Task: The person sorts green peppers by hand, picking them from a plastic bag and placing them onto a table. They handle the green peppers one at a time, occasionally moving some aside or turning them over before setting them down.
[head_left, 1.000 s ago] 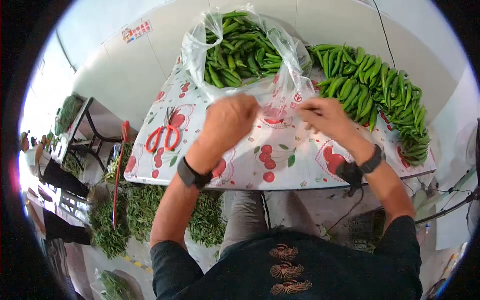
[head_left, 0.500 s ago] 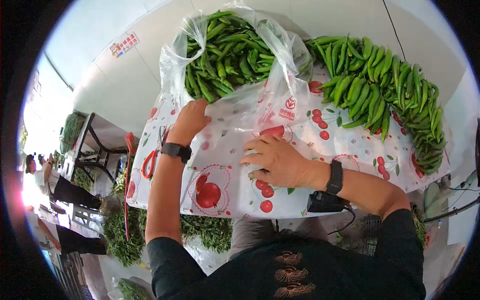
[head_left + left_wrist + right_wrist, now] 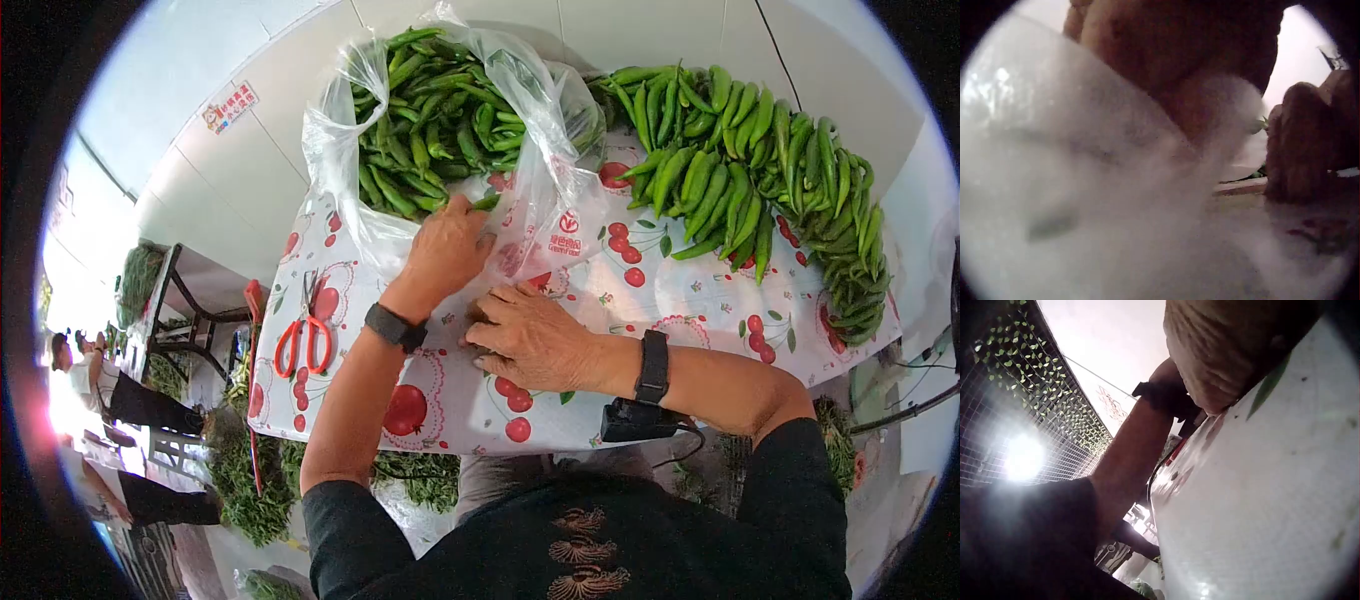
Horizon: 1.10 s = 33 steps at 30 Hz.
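At the front of a clear plastic bag (image 3: pixel 330 165) full of green chili peppers (image 3: pixel 430 125), my left hand (image 3: pixel 445 245) has its fingertips at the lower rim, beside a single pepper (image 3: pixel 487 202). Its fingertips are partly hidden, and I cannot tell whether they pinch anything. Cloudy plastic film (image 3: pixel 1085 187) covers much of the left wrist view, in front of the hand. My right hand (image 3: pixel 535 340) rests on the tablecloth just nearer to me, its fingers loosely bent and spread, fingertips toward the left hand.
Piled green peppers (image 3: pixel 740 160) curve along the table's right side. Orange-handled scissors (image 3: pixel 303 335) lie at the left on the cherry-print tablecloth (image 3: pixel 620 300). Leafy green bundles (image 3: pixel 250 490) cover the floor at left, where other people (image 3: pixel 110 385) are. A wall stands behind the table.
Both hands moved from above the table down to it. The left went to the bag's left front, then shifted right along its rim; the right came to rest on the cloth.
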Available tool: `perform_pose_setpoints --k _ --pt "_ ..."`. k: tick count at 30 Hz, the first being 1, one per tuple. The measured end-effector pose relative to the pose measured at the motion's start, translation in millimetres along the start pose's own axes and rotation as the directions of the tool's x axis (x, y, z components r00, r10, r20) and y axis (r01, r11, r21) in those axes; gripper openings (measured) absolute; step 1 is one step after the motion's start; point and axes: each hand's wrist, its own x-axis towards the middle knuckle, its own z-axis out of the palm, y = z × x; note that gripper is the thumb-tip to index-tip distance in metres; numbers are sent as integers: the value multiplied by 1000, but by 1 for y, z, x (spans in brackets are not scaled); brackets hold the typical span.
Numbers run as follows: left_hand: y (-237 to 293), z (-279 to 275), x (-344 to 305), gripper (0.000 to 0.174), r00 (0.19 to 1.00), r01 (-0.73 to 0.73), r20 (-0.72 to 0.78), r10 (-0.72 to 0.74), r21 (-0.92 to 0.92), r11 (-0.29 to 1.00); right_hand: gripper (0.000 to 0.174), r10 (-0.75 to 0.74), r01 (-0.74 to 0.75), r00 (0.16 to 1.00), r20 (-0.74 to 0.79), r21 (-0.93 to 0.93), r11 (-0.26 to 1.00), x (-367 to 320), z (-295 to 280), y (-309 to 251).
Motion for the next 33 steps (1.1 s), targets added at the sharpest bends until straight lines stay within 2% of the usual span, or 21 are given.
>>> perform_pose_setpoints --k 1,6,9,11,12,14,15,17,19,21,22,23,24,26,27,28,29,30,32,33 --pt "2 1 -4 21 997 -82 -4 83 54 995 26 -9 8 1000 -18 -3 1000 0 0 0" --pt "0 1 -19 23 995 -86 56 81 94 992 25 0 0 1000 -16 -14 1000 0 0 -1" --pt "-24 3 -2 21 991 -132 -8 132 42 990 24 -26 24 998 -52 -32 999 1 2 0" --pt "-24 -7 20 17 991 -19 -134 21 12 1000 23 -28 26 998 -63 -36 999 1 2 0" --pt "-28 -3 31 17 991 -21 -133 22 9 1000 23 -25 23 998 -61 -38 999 1 2 0" --pt "-34 5 45 15 1000 12 14 -14 117 993 23 -53 55 991 -124 12 998 2 3 1" --pt "-34 12 44 15 1000 12 13 -14 117 993 23 -53 55 991 -124 11 998 2 3 2" --pt "-18 16 43 15 977 99 151 -148 295 951 22 -25 27 999 -45 29 999 2 1 4" --pt "-18 13 39 21 972 91 179 -152 309 947 20 -24 27 997 -70 50 998 2 0 3" --pt "-18 5 25 22 995 98 -4 -99 188 977 19 -28 35 996 -88 78 996 1 1 2" --pt "-11 -7 19 24 988 142 -72 -134 117 983 17 -19 39 990 -141 141 989 2 2 3" --pt "-5 -19 14 24 988 143 -72 -135 124 982 14 -8 48 981 -193 205 978 4 3 3" --pt "2 -30 10 23 974 189 -123 -188 -6 982 14 -11 53 980 -198 208 977 4 3 2" --pt "10 -44 1 23 929 245 -209 -305 -272 931 15 87 -20 974 -211 300 954 5 -1 1" --pt "10 -46 -4 23 928 245 -214 -306 -268 932 15 80 -13 974 -213 299 954 5 -1 2" --pt "11 -49 -8 23 935 187 -76 -346 -722 666 16 175 -85 965 -193 403 911 6 -1 3" --pt "13 -52 -12 23 950 128 62 -307 -971 201 17 268 -156 950 -160 501 851 6 -1 4" --pt "16 -53 -15 24 958 92 71 -278 -994 66 17 265 -154 951 -158 500 852 5 -2 6" --pt "24 -55 -20 24 958 63 53 -282 -998 26 25 410 -313 912 -35 588 746 6 -7 9" --pt "27 -55 -22 25 958 34 36 -285 -999 -14 25 410 -314 911 -34 586 747 6 -7 7"
